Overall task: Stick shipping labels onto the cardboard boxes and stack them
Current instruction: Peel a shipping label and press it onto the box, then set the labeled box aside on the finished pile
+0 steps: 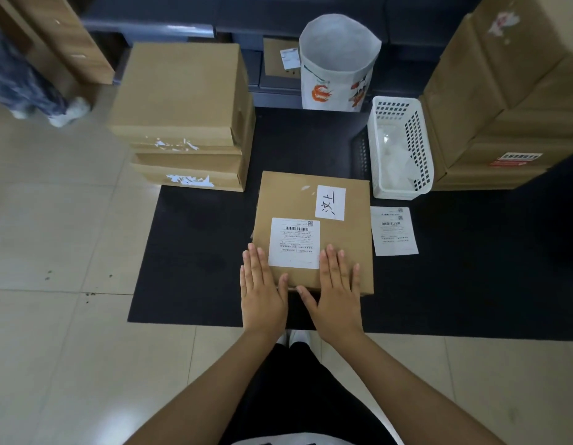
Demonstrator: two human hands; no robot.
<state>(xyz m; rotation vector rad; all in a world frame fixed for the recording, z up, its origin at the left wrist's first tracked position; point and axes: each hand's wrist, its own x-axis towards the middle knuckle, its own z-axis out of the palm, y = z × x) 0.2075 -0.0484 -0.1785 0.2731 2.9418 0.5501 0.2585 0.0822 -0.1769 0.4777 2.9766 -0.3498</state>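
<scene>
Both your hands lie flat, fingers straight, no grip on anything: left hand (262, 290) at the near-left corner of the square brown cardboard box (314, 232), right hand (338, 292) on its near edge. The box sits on the black floor mat (195, 258). A white printed shipping label (294, 243) is on the box top between your fingertips, with a white handwritten sticker (330, 202) farther back. Another loose white label sheet (394, 230) lies on the mat just right of the box. A stack of flat brown boxes (182, 117) stands far left; a white perforated plastic basket (399, 147) far right.
</scene>
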